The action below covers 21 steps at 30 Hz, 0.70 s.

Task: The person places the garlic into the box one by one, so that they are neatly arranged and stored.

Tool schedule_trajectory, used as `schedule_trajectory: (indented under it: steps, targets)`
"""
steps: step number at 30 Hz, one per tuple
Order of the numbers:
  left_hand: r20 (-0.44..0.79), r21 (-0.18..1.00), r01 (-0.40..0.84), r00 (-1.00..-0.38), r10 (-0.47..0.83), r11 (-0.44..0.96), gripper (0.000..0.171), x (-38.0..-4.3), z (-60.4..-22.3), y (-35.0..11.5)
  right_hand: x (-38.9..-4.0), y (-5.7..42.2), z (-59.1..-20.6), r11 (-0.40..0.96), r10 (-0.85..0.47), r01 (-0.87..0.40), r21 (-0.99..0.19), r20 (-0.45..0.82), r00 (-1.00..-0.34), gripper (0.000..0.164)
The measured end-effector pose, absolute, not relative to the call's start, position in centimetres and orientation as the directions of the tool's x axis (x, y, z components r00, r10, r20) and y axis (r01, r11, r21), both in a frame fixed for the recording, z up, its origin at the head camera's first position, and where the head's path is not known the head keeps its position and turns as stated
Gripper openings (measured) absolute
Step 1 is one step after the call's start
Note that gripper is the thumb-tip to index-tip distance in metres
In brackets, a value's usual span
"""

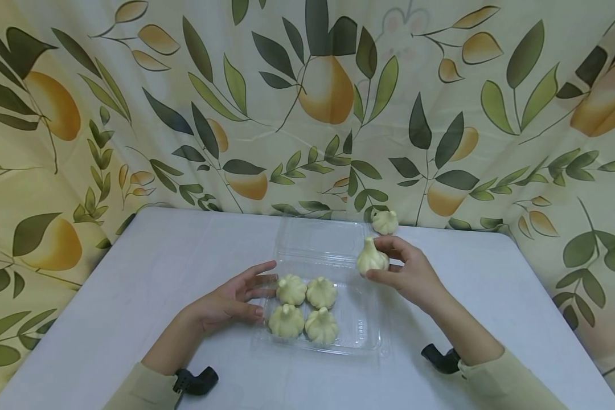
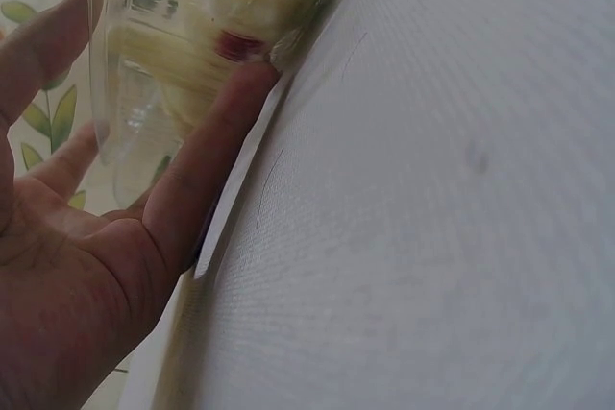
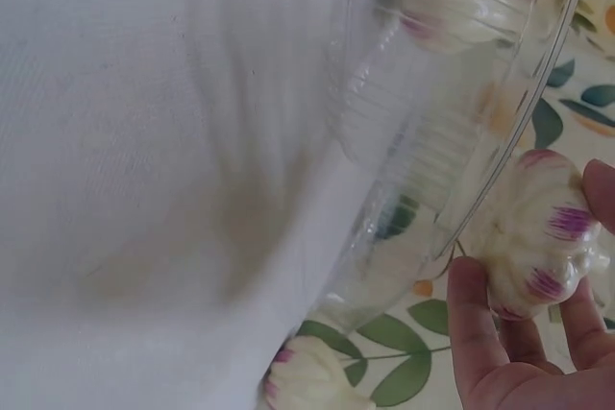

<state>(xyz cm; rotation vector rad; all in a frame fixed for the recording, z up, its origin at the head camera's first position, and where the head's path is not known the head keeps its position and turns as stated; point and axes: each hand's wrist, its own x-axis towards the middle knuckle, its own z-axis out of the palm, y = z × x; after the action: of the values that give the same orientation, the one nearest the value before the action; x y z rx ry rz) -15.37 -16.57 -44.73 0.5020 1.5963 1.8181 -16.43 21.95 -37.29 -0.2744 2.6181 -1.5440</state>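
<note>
A clear plastic clamshell box (image 1: 356, 319) lies with its lid (image 1: 320, 236) folded back. Several pale garlic bulbs, one of them at the front left (image 1: 286, 322), sit grouped in its left part. My right hand (image 1: 412, 276) pinches another garlic bulb (image 1: 372, 257), held above the box's back right side. Purple streaks show on that bulb (image 3: 543, 237) in the right wrist view. My left hand (image 1: 230, 302) touches the box's left wall with its fingers extended; in the left wrist view, the thumb (image 2: 207, 156) lies against the plastic.
One more garlic bulb (image 1: 385, 222) rests at the table's back edge, right of the lid. The white table (image 1: 195, 245) meets a fruit-patterned curtain (image 1: 266, 114) behind and at both sides. A black wrist camera (image 1: 197, 380) sits on each sleeve.
</note>
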Motion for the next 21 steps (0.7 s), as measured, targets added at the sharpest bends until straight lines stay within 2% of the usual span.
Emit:
schedule_trajectory:
  steps: [21]
  targets:
    - [-0.151,0.969,-0.243,-0.711,0.687,-0.038,0.096,-15.3,-44.5,-16.5,-15.6,20.7,-37.9,0.506,-0.264,-0.181,-0.843,0.048,-0.963,0.057]
